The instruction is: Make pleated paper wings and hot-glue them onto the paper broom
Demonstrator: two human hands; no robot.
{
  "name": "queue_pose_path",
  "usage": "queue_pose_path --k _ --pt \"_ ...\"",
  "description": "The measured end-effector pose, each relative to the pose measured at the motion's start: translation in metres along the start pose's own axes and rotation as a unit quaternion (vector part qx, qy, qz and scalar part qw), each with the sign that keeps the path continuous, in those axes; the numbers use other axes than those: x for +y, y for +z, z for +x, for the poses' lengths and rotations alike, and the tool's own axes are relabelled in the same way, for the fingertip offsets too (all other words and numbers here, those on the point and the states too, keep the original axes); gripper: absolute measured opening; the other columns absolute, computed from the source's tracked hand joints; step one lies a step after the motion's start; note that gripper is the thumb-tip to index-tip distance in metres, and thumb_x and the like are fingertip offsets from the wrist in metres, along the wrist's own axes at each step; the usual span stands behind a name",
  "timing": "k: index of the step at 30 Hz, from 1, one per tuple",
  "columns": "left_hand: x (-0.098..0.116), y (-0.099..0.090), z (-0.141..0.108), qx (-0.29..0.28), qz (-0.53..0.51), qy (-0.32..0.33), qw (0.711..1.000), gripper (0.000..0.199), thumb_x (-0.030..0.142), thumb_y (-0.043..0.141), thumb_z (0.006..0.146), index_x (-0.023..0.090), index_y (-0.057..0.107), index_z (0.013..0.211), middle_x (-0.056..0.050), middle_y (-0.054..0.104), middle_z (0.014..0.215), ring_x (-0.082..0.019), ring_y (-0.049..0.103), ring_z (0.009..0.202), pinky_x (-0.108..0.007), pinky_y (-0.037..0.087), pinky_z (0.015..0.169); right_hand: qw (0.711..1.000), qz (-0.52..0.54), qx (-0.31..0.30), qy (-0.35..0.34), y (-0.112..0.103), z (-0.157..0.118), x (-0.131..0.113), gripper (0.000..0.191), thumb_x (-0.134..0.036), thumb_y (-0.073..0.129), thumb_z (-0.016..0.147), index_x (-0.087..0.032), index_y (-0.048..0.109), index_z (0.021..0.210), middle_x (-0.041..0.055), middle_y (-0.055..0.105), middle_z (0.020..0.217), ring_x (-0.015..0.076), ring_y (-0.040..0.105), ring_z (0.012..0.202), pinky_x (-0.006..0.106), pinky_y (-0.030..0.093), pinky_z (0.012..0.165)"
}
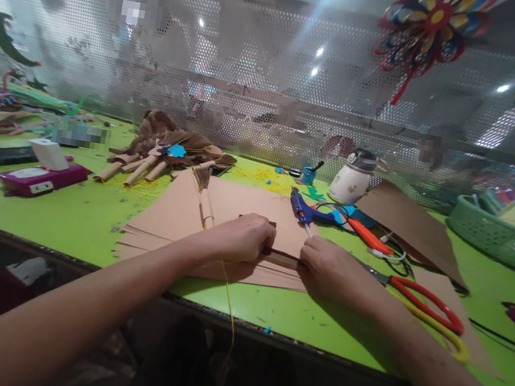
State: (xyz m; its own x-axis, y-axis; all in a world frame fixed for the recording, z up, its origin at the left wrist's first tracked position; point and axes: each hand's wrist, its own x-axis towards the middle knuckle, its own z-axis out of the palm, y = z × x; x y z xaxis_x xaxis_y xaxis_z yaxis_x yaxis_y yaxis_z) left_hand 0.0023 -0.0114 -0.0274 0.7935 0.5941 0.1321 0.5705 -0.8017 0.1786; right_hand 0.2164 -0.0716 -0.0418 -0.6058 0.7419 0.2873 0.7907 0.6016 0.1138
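Observation:
A thin dark brown strip point(285, 255) stretches between my two hands, low over a stack of tan paper sheets point(237, 196). Its left end is pinched in the closed fingers of my left hand point(250, 238). The closed fingers of my right hand point(322, 260) grip its right end. On the sheets, left of my left hand, lies a small paper broom point(205, 201) with a rolled handle and dark bristles. A yellow thread point(230, 300) hangs from near my left wrist over the table's front edge. A blue glue gun point(306, 211) lies just beyond my right hand.
Scissors with red and yellow handles point(430, 308) lie beside my right forearm. Finished paper brooms point(150, 155) are piled at the back left. A white bottle point(353, 176), a green basket point(501, 237) and a purple power strip point(43, 177) stand around. A perforated screen point(256, 81) runs behind the table.

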Motion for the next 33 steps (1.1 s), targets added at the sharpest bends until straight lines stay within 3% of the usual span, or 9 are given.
queue_pose_path --k 6,9,14,21,25,27,29,31,33 --pt "-0.003 -0.003 0.004 0.047 -0.072 -0.024 0.996 0.03 0.013 0.046 0.068 0.018 0.069 0.088 -0.004 0.066 0.083 -0.014 0.055 0.07 -0.024 0.039 0.062 0.998 -0.04 0.051 -0.013 0.012 -0.004 0.001 0.011 -0.01 0.045 0.078 -0.016 0.054 0.073 0.006 0.054 0.075 0.0181 0.045 0.073 0.03 0.034 0.065" --pt "-0.002 -0.008 0.009 0.064 -0.151 -0.033 0.986 0.03 0.022 0.042 0.078 0.015 0.068 0.091 -0.006 0.067 0.088 -0.015 0.055 0.076 -0.024 0.04 0.068 0.994 -0.057 0.095 -0.018 0.008 0.0 -0.001 0.012 -0.01 0.046 0.076 -0.016 0.054 0.07 0.0068 0.052 0.071 0.0188 0.043 0.07 0.031 0.035 0.063" --pt "0.005 -0.011 0.008 0.016 -0.235 -0.043 0.971 0.045 0.04 0.031 0.088 0.012 0.062 0.073 -0.003 0.059 0.067 -0.012 0.046 0.06 -0.023 0.036 0.059 0.988 -0.079 0.125 -0.039 0.002 0.003 -0.006 0.017 -0.009 0.045 0.082 -0.015 0.054 0.068 0.0069 0.051 0.072 0.0195 0.042 0.071 0.031 0.036 0.065" --pt "0.006 -0.007 0.004 -0.028 -0.246 -0.069 0.966 0.037 0.041 0.04 0.084 0.014 0.051 0.062 0.003 0.043 0.058 -0.009 0.034 0.053 -0.022 0.03 0.053 0.983 -0.098 0.155 -0.025 0.002 0.006 -0.011 0.024 -0.006 0.042 0.084 -0.015 0.055 0.067 0.0074 0.05 0.072 0.0203 0.041 0.073 0.032 0.036 0.067" --pt "0.002 -0.004 0.006 -0.026 -0.248 -0.081 0.965 0.032 0.039 0.043 0.082 0.013 0.056 0.068 0.001 0.05 0.062 -0.009 0.038 0.055 -0.022 0.032 0.055 0.985 -0.007 0.17 0.002 0.002 0.006 -0.01 0.021 -0.009 0.042 0.085 -0.014 0.056 0.072 0.008 0.052 0.075 0.0204 0.044 0.074 0.032 0.038 0.066" --pt "0.0 -0.001 0.007 -0.017 -0.242 -0.079 0.967 0.031 0.038 0.043 0.082 0.013 0.058 0.071 0.001 0.053 0.064 -0.01 0.041 0.057 -0.022 0.032 0.055 0.978 0.08 0.191 0.026 0.0 0.006 -0.01 0.011 -0.012 0.048 0.083 -0.013 0.058 0.085 0.0096 0.054 0.084 0.0209 0.047 0.081 0.033 0.041 0.07" --pt "0.0 0.001 0.008 -0.004 -0.222 -0.071 0.972 0.03 0.036 0.043 0.083 0.013 0.059 0.073 0.0 0.056 0.066 -0.01 0.043 0.058 -0.021 0.033 0.055 0.964 0.163 0.201 0.053 -0.002 0.006 -0.009 0.021 -0.015 0.055 0.08 -0.013 0.056 0.101 0.0109 0.056 0.093 0.0205 0.05 0.085 0.033 0.043 0.073" --pt "0.003 0.003 0.008 0.017 -0.194 -0.049 0.98 0.03 0.035 0.042 0.084 0.013 0.062 0.076 -0.002 0.059 0.068 -0.011 0.047 0.06 -0.021 0.034 0.056 0.954 0.223 0.186 0.078 -0.005 0.007 -0.01 0.03 -0.02 0.057 0.079 -0.013 0.055 0.108 0.01 0.058 0.093 0.019 0.053 0.082 0.031 0.045 0.07" --pt "0.007 0.003 0.007 0.042 -0.161 -0.015 0.986 0.028 0.035 0.045 0.084 0.014 0.064 0.081 -0.003 0.062 0.072 -0.012 0.049 0.062 -0.022 0.035 0.058 0.95 0.255 0.155 0.098 -0.006 0.009 -0.011 0.023 -0.026 0.056 0.082 -0.015 0.06 0.102 0.0074 0.062 0.084 0.0173 0.055 0.074 0.029 0.044 0.065"
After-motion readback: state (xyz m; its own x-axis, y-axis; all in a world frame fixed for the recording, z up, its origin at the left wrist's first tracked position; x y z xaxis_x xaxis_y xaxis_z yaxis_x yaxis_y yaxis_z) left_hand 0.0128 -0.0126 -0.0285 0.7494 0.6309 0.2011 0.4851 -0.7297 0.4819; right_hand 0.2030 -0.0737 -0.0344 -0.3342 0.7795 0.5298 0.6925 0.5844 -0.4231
